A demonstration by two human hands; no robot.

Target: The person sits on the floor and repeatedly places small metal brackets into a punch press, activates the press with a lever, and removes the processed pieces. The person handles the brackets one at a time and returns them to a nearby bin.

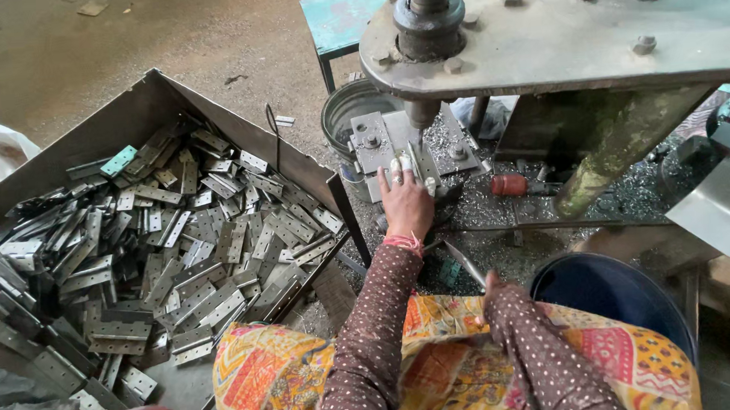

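The left hand (pixel 406 204) is stretched forward onto the bed of the machine, its taped fingers (pixel 397 170) laid flat over a small grey metal hinge plate (pixel 417 160) that stands on the grey steel fixture block (pixel 378 140), directly under the round steel punch (pixel 421 111). The plate is pressed rather than gripped; the fingers are extended, only lightly curled. The right hand (pixel 489 289) is drawn back to the lap and mostly hidden by the dotted brown sleeve (pixel 547 355); a thin bright metal rod (pixel 465 264) is seen at it, but how the fingers close on it cannot be told.

Just behind the fixture a round grey metal bucket (pixel 350 108) is set, its contents not visible. To the right of the lap a dark blue round tub (pixel 610 286) is placed, its inside in shadow. To the left, a large open sheet-metal bin (pixel 144 109) is filled with a loose heap of grey perforated hinge plates (pixel 171 253); its near corner edge lies close beside the left forearm.

Room for the hand is bounded above by the heavy grey press plate (pixel 576 36) and on the right by the machine's slanted grey-green leg (pixel 610 158). The bed about the fixture is strewn with metal chips (pixel 502 208). Bare concrete floor (pixel 113 34) is seen beyond the bin.
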